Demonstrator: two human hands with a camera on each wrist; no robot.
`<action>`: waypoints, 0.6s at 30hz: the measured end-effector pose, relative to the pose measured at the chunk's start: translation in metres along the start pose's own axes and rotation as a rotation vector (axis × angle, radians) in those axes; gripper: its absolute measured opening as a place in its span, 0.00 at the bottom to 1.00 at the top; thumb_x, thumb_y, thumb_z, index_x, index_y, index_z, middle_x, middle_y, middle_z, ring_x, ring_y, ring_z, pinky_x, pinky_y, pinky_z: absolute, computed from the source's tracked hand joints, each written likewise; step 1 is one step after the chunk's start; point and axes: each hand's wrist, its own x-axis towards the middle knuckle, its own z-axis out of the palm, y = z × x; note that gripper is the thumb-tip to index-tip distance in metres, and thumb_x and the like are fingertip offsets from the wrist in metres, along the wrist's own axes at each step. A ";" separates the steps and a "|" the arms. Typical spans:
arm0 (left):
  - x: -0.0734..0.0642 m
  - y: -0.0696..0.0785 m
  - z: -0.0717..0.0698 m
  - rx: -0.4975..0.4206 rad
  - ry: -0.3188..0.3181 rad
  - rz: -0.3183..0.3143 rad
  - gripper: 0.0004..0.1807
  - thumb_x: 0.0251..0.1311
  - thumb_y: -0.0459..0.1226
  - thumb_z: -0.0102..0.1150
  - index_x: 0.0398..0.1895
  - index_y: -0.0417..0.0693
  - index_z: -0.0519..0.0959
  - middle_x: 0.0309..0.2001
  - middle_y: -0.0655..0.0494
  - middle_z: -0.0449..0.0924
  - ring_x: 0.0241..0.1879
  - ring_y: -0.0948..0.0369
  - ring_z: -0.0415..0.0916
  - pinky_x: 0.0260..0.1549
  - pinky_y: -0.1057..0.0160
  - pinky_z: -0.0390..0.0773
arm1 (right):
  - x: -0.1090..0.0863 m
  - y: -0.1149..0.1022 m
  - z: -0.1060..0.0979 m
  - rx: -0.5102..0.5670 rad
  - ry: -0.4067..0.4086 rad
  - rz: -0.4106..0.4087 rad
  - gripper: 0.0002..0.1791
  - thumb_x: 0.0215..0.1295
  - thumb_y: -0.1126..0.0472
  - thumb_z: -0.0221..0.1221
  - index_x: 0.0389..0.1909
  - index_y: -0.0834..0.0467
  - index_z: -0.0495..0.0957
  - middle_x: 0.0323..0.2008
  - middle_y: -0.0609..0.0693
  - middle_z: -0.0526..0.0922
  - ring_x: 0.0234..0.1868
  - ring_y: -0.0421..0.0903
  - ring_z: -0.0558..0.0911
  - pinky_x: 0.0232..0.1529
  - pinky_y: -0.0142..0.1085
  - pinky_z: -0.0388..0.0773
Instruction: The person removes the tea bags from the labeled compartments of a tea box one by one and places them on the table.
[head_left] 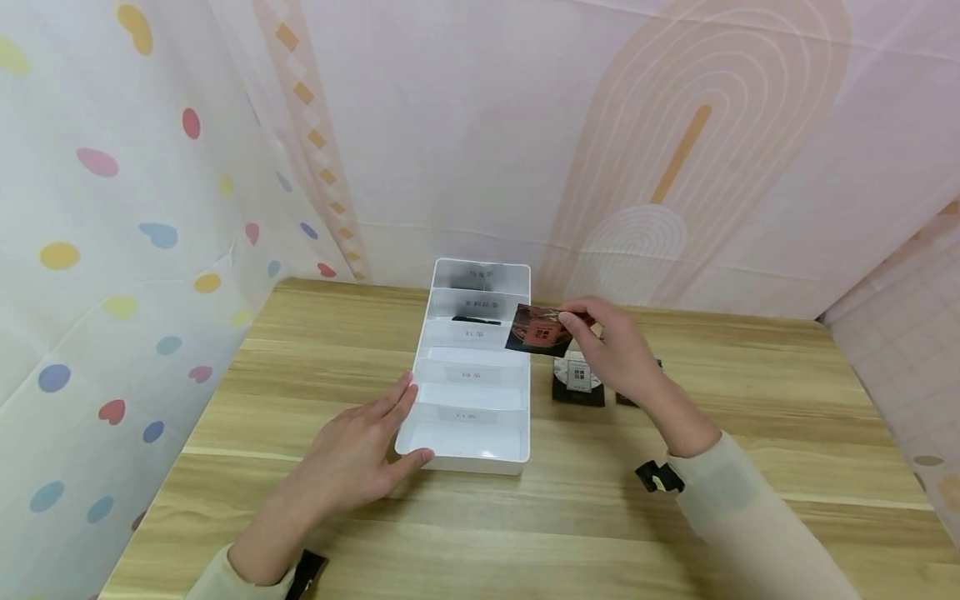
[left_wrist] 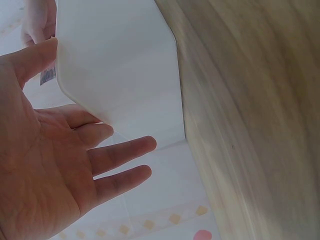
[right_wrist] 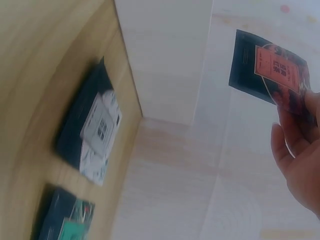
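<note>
My right grip (head_left: 611, 346) pinches the red-labelled packet (head_left: 534, 330) by one end, likely to leave the rest free, over the right rim of the divided tray (head_left: 468, 464). My left grip (head_left: 360, 454), fingers spread, spans its near-left corner, seemingly steadying it on the counter (head_left: 772, 400).

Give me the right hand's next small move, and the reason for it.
Probably carry the red packet a little left, over the divided white box: the right hand pinches it by one end, raised near the box's right edge, and the left hand touches the box's left side, which may steady it.
</note>
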 end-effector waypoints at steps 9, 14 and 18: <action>-0.002 -0.002 0.000 -0.011 0.000 -0.003 0.47 0.68 0.58 0.63 0.77 0.33 0.66 0.80 0.42 0.59 0.67 0.43 0.75 0.60 0.40 0.77 | -0.009 0.015 -0.017 -0.029 0.044 -0.023 0.07 0.77 0.68 0.59 0.46 0.66 0.84 0.36 0.55 0.84 0.33 0.47 0.76 0.35 0.39 0.73; -0.002 -0.003 0.001 -0.006 0.008 0.006 0.47 0.68 0.58 0.63 0.76 0.32 0.66 0.79 0.41 0.60 0.67 0.42 0.75 0.59 0.40 0.78 | -0.014 0.021 -0.026 -0.041 0.041 0.030 0.08 0.78 0.67 0.57 0.48 0.67 0.83 0.38 0.56 0.85 0.36 0.49 0.78 0.37 0.42 0.75; -0.003 -0.002 0.000 -0.007 0.007 0.006 0.47 0.69 0.58 0.63 0.76 0.32 0.66 0.79 0.41 0.60 0.67 0.42 0.75 0.59 0.40 0.78 | -0.020 0.026 -0.033 -0.073 0.046 0.042 0.09 0.79 0.66 0.57 0.48 0.67 0.84 0.39 0.57 0.86 0.36 0.49 0.79 0.36 0.40 0.74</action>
